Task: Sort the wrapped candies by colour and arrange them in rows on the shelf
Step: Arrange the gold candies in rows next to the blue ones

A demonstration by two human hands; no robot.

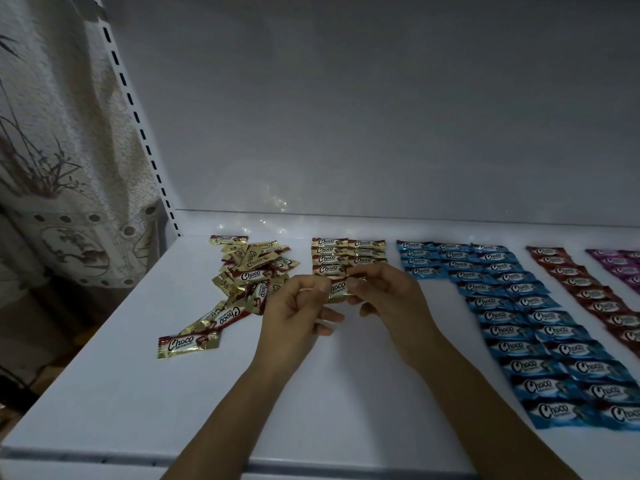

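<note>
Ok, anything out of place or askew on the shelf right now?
Only the gold heap at the left: candies overlap at all angles, and a stray candy trails out toward the front edge. The gold rows and blue rows look tidy.

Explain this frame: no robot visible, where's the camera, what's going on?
No machine here: a person works bare-handed, and the single picture comes from a wide-angle camera on their head, looking down. The left hand and right hand each pinch an end of one gold candy above the white shelf. To the left lies a loose gold pile; just behind the hands, short gold rows are started. Rightward lie blue rows, a dark red row, and purple candies at the edge.
</note>
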